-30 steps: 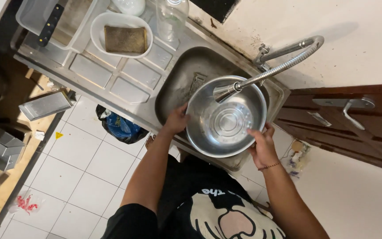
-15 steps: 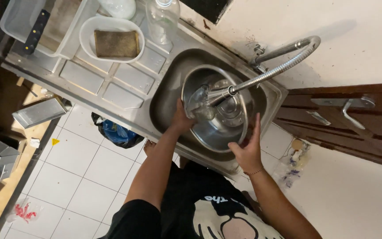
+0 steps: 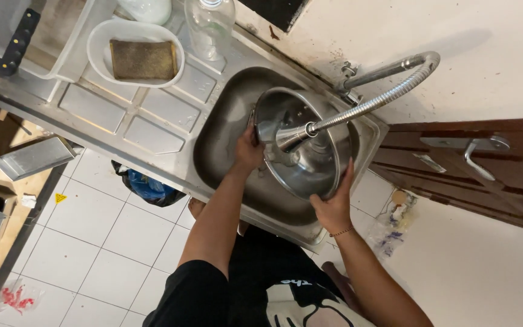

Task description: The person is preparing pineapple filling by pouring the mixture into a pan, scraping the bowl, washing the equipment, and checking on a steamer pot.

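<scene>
steel bowl [image 3: 310, 151] between both hands, over sink [image 3: 225, 139]

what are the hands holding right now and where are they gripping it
Both hands hold a steel bowl by its rim, tilted in the sink: left hand on one edge, right hand on the opposite edge.

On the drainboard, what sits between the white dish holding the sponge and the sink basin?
In the head view, only bare ribbed steel of the drainboard lies between the white dish and the sink basin.
</scene>
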